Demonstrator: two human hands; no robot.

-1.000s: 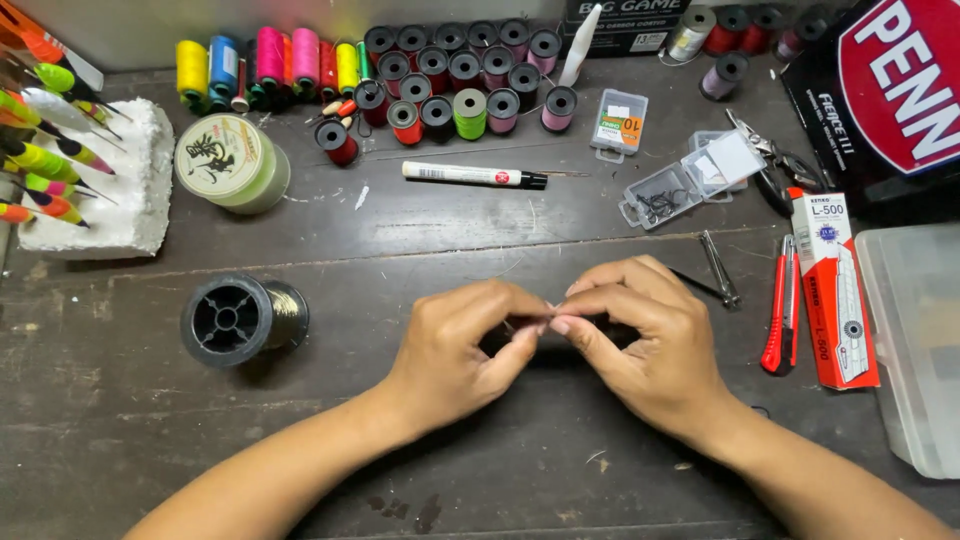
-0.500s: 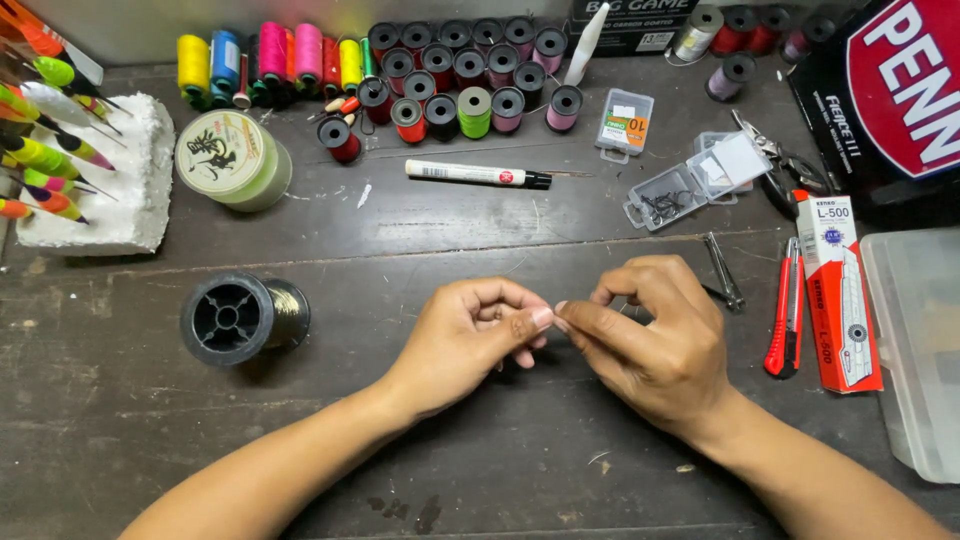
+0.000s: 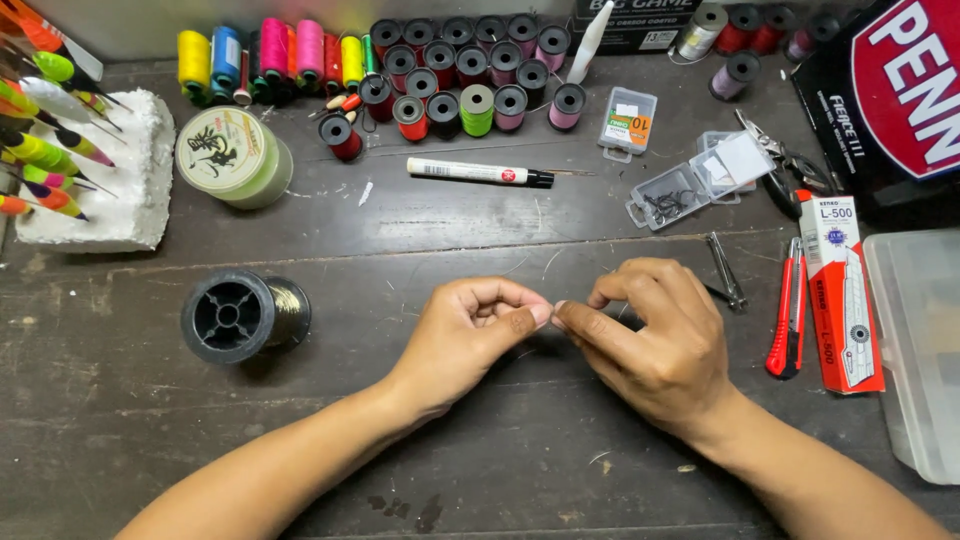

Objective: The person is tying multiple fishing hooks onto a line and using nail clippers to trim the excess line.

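Your left hand (image 3: 470, 335) and right hand (image 3: 655, 345) meet fingertip to fingertip above the dark worktop (image 3: 480, 470), each grip pinched shut on something too small to make out, a black spool (image 3: 240, 315) nearby.

You are looking straight down at a dark wooden table (image 3: 150, 420) that fills nearly the whole view. Its planks run left to right, with a seam crossing the middle and another lower down. The wood is worn and scratched, marked with pale scuffs, small light flecks and a few dark stains near the bottom edge. Along the top left you can see a strip of pale wall (image 3: 130, 25) behind the table's far edge. The light is even and soft, throwing only faint, short shadows on the wood. No floor or window shows in your view.
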